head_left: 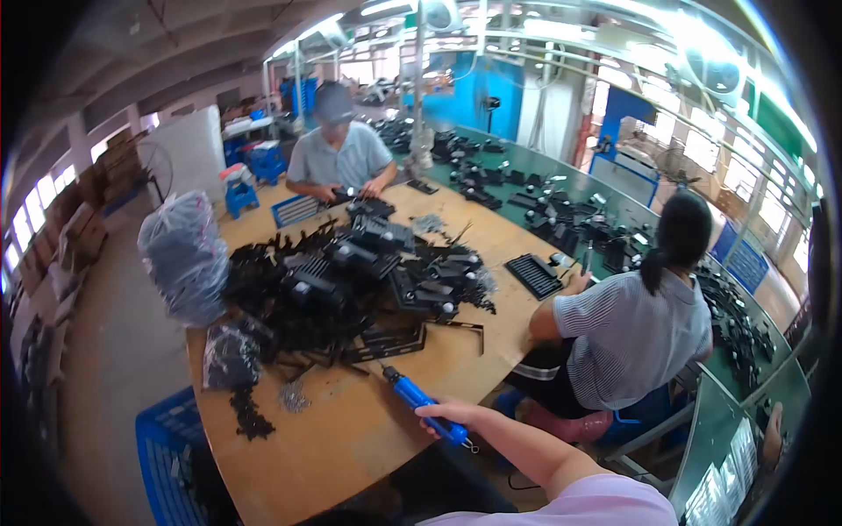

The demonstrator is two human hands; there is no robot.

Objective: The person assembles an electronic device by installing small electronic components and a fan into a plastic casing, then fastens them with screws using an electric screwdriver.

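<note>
My right hand (pixel 447 415) is wrapped round a blue electric screwdriver (pixel 412 394) above the near part of the wooden table (pixel 342 438). The tool's tip points up and left, towards a big heap of black parts (pixel 324 289). Black L-shaped brackets (pixel 395 344) lie at the near edge of this heap, close to the tip. Left of the tool are a small pile of silver screws (pixel 294 396) and a patch of small black pieces (pixel 250 414). My left hand is out of the frame.
A plastic bag of dark parts (pixel 232 355) and a tall wrapped stack (pixel 182 254) stand at the left. Below the table's left edge is a blue crate (pixel 167 456). One co-worker (pixel 342 149) sits opposite, another (pixel 631 324) at right beside a green conveyor (pixel 605 184) carrying black units.
</note>
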